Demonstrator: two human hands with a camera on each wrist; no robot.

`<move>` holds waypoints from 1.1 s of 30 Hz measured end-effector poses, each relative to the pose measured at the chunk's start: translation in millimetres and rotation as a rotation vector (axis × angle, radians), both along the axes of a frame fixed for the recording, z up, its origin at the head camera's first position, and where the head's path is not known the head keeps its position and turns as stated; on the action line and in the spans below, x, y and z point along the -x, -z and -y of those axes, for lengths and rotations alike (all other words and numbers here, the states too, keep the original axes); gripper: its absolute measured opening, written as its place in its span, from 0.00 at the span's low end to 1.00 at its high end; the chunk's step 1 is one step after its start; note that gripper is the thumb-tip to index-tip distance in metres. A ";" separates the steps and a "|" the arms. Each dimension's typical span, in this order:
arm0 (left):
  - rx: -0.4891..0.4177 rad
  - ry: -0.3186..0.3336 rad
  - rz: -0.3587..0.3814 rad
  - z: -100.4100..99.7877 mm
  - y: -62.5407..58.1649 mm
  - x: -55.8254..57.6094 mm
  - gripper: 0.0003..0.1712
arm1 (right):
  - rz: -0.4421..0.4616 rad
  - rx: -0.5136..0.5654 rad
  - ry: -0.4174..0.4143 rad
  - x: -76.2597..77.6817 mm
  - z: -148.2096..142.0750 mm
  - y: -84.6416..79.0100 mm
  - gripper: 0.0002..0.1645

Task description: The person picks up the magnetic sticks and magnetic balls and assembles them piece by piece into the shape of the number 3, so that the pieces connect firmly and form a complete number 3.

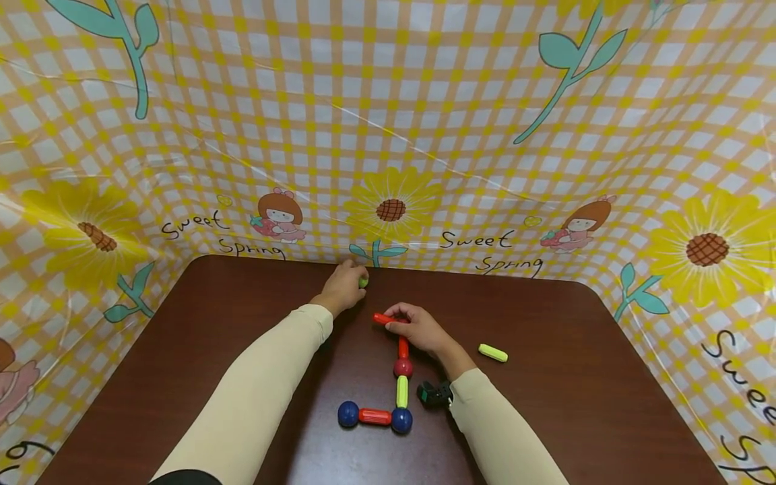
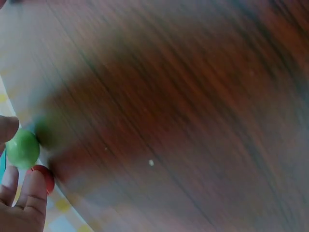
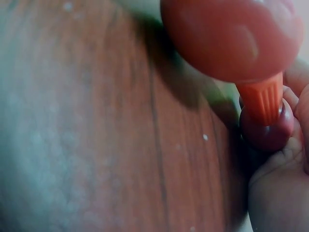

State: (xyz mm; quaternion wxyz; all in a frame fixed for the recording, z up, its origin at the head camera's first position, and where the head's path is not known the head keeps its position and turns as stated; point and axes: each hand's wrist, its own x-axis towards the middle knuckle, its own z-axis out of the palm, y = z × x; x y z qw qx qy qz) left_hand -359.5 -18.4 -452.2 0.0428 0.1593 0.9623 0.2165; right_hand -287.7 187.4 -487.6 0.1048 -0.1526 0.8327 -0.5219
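Note:
At the table's far edge my left hand (image 1: 345, 284) pinches a green ball (image 2: 23, 149) between thumb and fingers. A red ball (image 2: 44, 179) sits right by those fingertips in the left wrist view. My right hand (image 1: 418, 328) grips a red rod (image 1: 382, 318) that points left. Under this hand a dark red ball (image 3: 267, 128) joins another red rod (image 1: 403, 348), partly covered. From there the chain runs toward me through a red ball (image 1: 403, 368), a yellow-green rod (image 1: 402, 392) and a blue ball (image 1: 401, 420), then left along a red rod (image 1: 374, 417) to another blue ball (image 1: 348, 414).
A loose yellow-green rod (image 1: 493, 353) lies to the right of my right hand. The brown table (image 1: 545, 417) ends at a checked, flower-printed cloth (image 1: 388, 135) hanging behind and at both sides. A black device (image 1: 434, 394) is on my right wrist.

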 end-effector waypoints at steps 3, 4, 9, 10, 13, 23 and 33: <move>-0.035 -0.018 -0.001 0.3 1.9 -0.4 0.17 | -0.001 0.004 0.001 -0.8 0.2 -0.5 0.10; -0.043 -0.021 -0.002 0.7 2.5 -0.4 0.18 | 0.000 0.004 0.002 -1.1 0.2 -0.8 0.10; -0.022 -0.024 0.000 2.8 5.6 0.2 0.24 | 0.017 -0.004 0.007 -2.1 -0.4 -2.3 0.11; -0.014 -0.023 0.002 3.2 6.3 0.2 0.24 | 0.019 -0.006 0.007 -2.1 -0.5 -2.6 0.11; -0.020 -0.018 0.000 4.1 7.2 -0.3 0.23 | 0.020 -0.009 0.005 -2.1 -1.2 -3.1 0.12; -0.201 0.051 -0.002 15.9 13.8 -0.8 0.20 | 0.006 -0.011 0.018 -0.5 0.5 -1.4 0.11; -0.502 0.031 0.161 32.1 17.1 -11.4 0.26 | 0.008 -0.033 0.037 0.8 -0.3 0.5 0.10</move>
